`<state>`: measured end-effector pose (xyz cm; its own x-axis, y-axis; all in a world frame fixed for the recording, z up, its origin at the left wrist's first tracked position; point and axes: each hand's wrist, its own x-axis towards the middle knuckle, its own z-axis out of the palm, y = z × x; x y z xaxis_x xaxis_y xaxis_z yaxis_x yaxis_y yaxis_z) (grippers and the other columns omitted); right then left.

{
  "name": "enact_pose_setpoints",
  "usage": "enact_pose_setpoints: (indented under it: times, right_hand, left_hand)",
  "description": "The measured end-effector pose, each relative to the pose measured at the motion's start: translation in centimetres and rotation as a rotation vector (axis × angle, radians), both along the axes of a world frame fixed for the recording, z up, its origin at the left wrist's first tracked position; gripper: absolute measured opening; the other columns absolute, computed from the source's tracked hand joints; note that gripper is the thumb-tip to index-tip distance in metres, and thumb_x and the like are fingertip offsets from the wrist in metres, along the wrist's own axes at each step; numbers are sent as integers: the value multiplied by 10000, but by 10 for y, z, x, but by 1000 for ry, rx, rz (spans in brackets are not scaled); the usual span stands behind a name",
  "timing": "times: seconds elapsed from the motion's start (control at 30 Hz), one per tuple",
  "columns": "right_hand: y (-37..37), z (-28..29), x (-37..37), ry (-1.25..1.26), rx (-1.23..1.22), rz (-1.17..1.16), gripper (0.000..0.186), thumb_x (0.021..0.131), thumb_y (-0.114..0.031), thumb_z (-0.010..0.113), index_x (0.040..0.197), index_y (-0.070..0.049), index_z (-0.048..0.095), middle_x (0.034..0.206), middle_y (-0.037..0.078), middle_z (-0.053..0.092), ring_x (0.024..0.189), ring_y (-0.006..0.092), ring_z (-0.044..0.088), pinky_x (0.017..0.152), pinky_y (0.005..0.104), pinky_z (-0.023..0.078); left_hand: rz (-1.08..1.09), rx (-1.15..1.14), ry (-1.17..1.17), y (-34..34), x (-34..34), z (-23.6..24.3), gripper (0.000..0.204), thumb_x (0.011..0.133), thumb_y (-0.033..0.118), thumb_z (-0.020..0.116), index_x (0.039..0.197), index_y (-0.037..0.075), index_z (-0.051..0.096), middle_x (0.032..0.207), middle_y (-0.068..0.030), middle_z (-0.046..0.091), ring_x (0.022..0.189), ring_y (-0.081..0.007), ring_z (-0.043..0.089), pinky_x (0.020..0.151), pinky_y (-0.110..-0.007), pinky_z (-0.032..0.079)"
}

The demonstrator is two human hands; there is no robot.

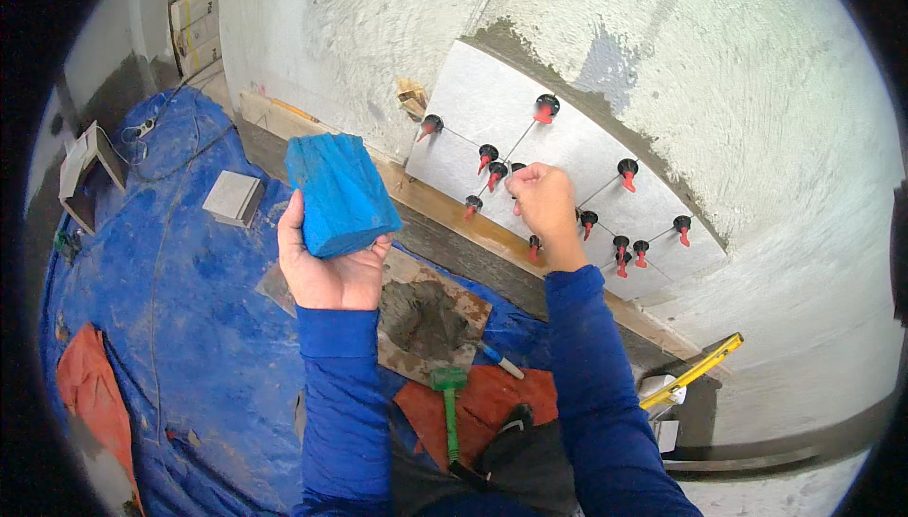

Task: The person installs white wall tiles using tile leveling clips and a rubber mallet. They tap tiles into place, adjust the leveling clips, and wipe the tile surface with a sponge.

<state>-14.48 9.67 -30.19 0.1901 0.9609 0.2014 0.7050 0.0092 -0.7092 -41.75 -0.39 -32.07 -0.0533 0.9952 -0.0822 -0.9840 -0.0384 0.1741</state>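
Note:
My left hand [333, 276] is wrapped round the lower part of a blue sponge [342, 195], held up above the floor, left of the tiled patch. My right hand [549, 205] is closed in a pinch in front of the pale grey tiles [482, 82] on the wall. Anything between its fingertips is too small to make out. Several tile levelling clips with black round bases and red handles, such as the upper levelling clip [547, 108], stand along the joints. One black base is partly hidden beside my right fingertips.
A wooden batten [501, 238] runs beneath the tiles. Grey mortar [426, 316] lies on a board below, near a green mallet [450, 413] and a blue-and-white handle [501, 361]. A blue tarp [199, 299] bears stacked tiles [233, 198]. A yellow level [695, 370] leans at right.

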Motion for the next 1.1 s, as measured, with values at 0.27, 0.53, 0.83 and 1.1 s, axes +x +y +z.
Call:
enact_pose_setpoints:
  times: [0.27,0.53,0.83,1.1]
  right_hand:
    - [14,7,-1,55,-72,0,156,853,-115,707,845,39,728,611,96,670,472,151,608,474,312,468]
    - [17,6,-4,475,-49,-15,131,855,-72,710,859,59,709,603,101,644,445,150,553,434,304,429]
    - [14,23,-12,828,94,-50,178,893,-48,698,990,97,660,681,80,642,523,147,586,450,267,427]
    - [5,21,-25,855,280,-54,261,951,-89,703,1105,114,652,717,81,654,541,135,596,460,256,435]
  left_hand:
    - [1,48,-87,7,-7,-3,472,978,502,544,1312,182,637,1301,-82,678,1070,-288,637,755,-436,489]
    - [10,68,-97,8,-11,-8,472,974,502,552,1312,184,637,1296,-86,676,1089,-296,630,761,-450,493]
    - [35,7,-113,6,-9,-2,464,965,507,567,1288,183,648,1256,-85,691,1054,-291,639,738,-441,489]
    - [34,-34,-103,5,-10,-3,461,959,513,574,1278,192,659,1258,-83,685,1053,-291,625,758,-438,487]
